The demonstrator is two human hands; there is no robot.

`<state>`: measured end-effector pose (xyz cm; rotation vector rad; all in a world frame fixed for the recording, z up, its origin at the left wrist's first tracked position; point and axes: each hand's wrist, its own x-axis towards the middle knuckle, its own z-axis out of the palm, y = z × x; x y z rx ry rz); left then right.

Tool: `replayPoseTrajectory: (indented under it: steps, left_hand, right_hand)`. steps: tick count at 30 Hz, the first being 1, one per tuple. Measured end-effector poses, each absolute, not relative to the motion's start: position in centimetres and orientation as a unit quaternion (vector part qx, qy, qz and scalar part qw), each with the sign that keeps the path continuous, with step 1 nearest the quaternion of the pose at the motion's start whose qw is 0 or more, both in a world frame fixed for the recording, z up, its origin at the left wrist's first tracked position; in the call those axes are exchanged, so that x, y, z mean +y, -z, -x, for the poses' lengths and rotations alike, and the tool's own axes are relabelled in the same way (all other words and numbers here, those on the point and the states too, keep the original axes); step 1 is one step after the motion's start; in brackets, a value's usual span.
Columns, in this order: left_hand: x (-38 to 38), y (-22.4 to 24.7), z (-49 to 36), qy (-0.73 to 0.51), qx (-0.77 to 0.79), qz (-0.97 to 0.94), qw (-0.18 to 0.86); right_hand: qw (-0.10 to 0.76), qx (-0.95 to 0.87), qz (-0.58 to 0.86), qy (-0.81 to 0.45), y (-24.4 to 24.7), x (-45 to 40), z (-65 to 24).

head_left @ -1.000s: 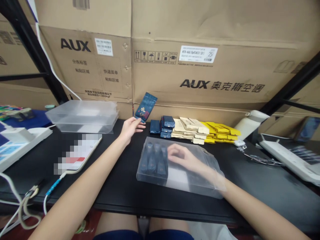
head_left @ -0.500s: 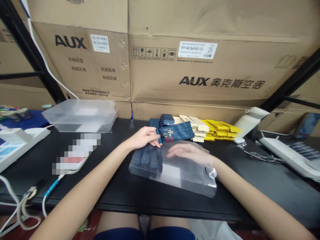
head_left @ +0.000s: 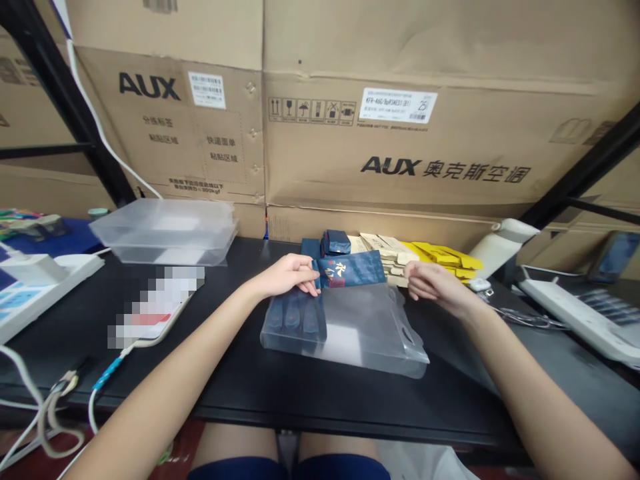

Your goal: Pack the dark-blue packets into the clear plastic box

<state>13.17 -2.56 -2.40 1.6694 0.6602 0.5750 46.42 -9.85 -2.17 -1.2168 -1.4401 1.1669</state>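
Note:
My left hand [head_left: 290, 275] is closed on the left end of a dark blue sachet [head_left: 354, 269] with gold characters and a red patch. The sachet lies across the back of a clear plastic box [head_left: 373, 337]. Inside the box's left part, several dark blue sachets [head_left: 293, 315] lie side by side. Curled fingers show on my right hand [head_left: 436, 287], just right of the sachet and in front of the packet stacks; whatever they hold, if anything, is hidden. Behind are stacks of blue packets [head_left: 337, 242], cream packets [head_left: 385, 248] and yellow packets [head_left: 440, 255].
Stacked clear trays [head_left: 165, 230] and a phone [head_left: 160, 310] are on the left, beside a power strip [head_left: 60, 283]. A white bottle [head_left: 505, 247], cables [head_left: 520, 319] and another power strip [head_left: 575, 320] stand right. Large cardboard boxes [head_left: 320, 153] form the back.
My right hand has moved right from above the clear box to beside the packets, and its fingers have curled. The left hand keeps its hold on the blue sachet.

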Motion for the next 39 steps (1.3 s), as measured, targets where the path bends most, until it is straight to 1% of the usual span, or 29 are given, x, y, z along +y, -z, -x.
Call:
replayPoseTrajectory:
  steps: [2, 4, 7, 13, 22, 26, 30, 39]
  left_hand:
    - [-2.6, 2.5, -13.3, -0.248, 0.276, -0.72, 0.587]
    - [-2.6, 2.6, -13.3, -0.248, 0.273, -0.723, 0.585]
    - [-2.8, 2.6, -13.4, -0.244, 0.27, -0.729, 0.58]
    - [-3.2, 2.7, -13.5, -0.259, 0.253, -0.737, 0.571]
    - [-3.4, 2.6, -13.7, -0.273, 0.257, -0.741, 0.557]
    - [-3.5, 2.8, -13.8, -0.285, 0.26, -0.744, 0.545]
    - [-3.5, 2.9, -13.9, -0.291, 0.26, -0.747, 0.538]
    - [-3.7, 2.8, -14.0, -0.296, 0.269, -0.754, 0.521]
  right_hand:
    - [0.515, -0.554, 0.502, -0.419, 2.6, -9.6, -44.9]
    - [0.553, -0.545, 0.519, -0.358, 3.0, -9.5, -43.4]
    - [0.588, -0.544, 0.517, -0.302, 3.5, -9.7, -41.4]
    - [0.518, -0.608, 0.501, -0.334, 3.8, -10.4, -40.0]
    - [0.529, -0.605, 0.526, -0.278, 4.3, -10.1, -40.8]
    - [0.495, -0.636, 0.53, -0.264, 3.8, -10.4, -40.5]
    - [0.466, -0.649, 0.52, -0.301, 3.6, -10.7, -40.3]
    - [0.486, -0.612, 0.52, -0.345, 4.5, -10.3, -40.7]
